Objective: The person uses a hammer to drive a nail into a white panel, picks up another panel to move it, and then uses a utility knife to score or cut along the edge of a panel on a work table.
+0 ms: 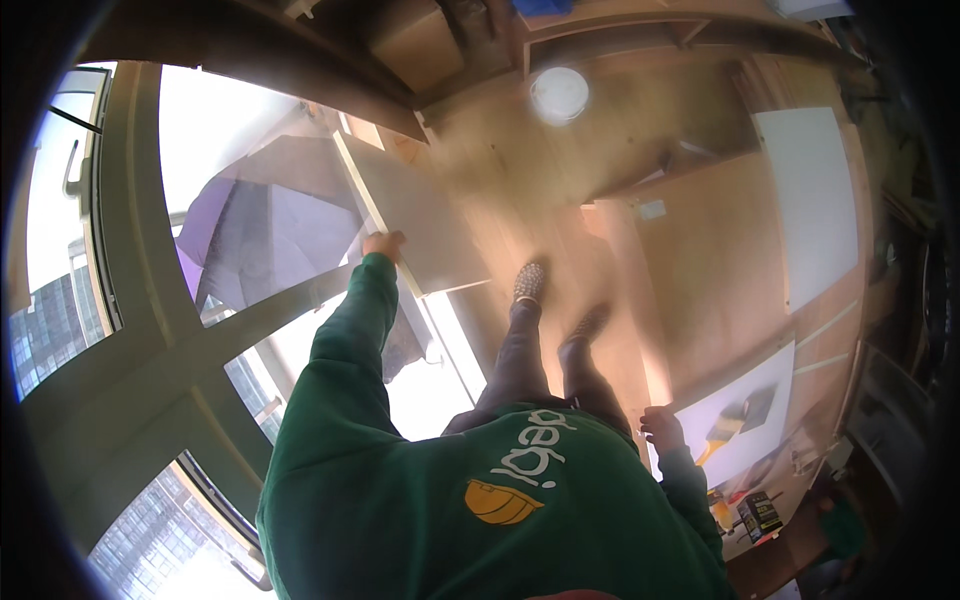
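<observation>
My left hand [383, 246], arm stretched out, is closed on the pale edge of a flat greyish-brown board [415, 210]. That board stands beside the bright windows. Lower and to the right, my right hand [662, 428] hangs beside my hip with fingers loosely bent and a little apart, and nothing shows in it. Close to it is a white sheet [765, 400] bearing a yellow-handled paintbrush [728, 432]; I cannot tell whether the brush is real or a picture.
Tall windows with grey-green frames [135, 230] line the left. A round white object [560, 95] is on the wooden floor ahead. A large wooden panel [710, 250] and a white panel [815, 205] lie to the right. Near the lower right is a small black box [760, 515].
</observation>
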`<state>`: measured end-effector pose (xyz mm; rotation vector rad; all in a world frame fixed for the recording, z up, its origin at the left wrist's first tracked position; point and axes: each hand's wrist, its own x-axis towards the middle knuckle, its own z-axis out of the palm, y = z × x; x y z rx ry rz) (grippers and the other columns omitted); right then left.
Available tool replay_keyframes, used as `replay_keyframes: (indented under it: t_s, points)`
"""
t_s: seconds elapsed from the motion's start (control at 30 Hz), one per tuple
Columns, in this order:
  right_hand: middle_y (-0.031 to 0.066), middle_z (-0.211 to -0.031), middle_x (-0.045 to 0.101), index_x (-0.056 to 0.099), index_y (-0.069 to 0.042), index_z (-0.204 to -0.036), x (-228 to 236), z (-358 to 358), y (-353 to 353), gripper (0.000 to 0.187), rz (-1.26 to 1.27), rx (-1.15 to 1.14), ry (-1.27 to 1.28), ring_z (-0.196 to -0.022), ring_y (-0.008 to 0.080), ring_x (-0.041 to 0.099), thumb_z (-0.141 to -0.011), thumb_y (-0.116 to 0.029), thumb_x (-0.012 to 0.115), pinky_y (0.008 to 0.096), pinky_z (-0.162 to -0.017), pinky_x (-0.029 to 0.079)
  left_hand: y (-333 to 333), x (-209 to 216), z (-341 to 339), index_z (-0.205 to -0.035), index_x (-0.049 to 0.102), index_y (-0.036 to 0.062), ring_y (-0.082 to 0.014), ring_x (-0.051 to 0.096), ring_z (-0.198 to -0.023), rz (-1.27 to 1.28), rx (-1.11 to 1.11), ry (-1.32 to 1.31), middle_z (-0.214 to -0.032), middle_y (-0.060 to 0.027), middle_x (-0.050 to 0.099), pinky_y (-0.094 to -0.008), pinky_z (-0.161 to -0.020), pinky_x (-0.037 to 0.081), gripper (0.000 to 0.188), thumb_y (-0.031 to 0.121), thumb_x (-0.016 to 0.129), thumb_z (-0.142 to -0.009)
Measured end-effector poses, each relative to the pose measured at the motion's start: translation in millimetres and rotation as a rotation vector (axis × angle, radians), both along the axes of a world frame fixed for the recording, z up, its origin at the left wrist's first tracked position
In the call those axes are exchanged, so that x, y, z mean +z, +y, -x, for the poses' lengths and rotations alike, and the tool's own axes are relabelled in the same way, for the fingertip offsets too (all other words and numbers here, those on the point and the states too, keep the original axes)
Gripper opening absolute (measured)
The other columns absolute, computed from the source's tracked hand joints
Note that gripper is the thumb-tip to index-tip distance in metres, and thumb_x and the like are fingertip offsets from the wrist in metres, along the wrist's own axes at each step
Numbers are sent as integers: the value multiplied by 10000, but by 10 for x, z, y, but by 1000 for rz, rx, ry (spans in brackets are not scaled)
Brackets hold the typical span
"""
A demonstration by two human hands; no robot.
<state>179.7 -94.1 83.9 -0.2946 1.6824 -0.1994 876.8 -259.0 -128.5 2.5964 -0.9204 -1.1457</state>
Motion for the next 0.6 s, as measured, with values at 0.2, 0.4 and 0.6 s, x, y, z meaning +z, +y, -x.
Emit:
replay_keyframes:
  t_s: [0.2,0.4,0.6]
  points:
    - [-18,-805,618,644,-100,-964,58,-21,-93,158,114,206,13,-691,88,562,-901,-240,604,237,-550,422,-112,-87,-75,-898,698,-44,-257,653,-721,129,344,-47,-816,-152,691,-370,-682,518,312,177,719,-679]
    - [-24,-800,613,642,-92,-951,279,-160,-289,184,-44,166,108,-703,85,555,-926,-263,576,244,-576,429,-132,-260,32,-992,670,-50,-382,655,-948,-3,305,-69,-1008,-248,684,-407,-865,515,454,324,654,-734]
    - [-26,-819,611,640,-87,-953,402,-287,-411,194,-63,160,111,-712,81,552,-934,-269,573,230,-579,427,125,-465,134,-1074,657,-59,-397,640,-1026,-111,186,-138,-1056,-256,680,-431,-925,495,545,382,634,-755]
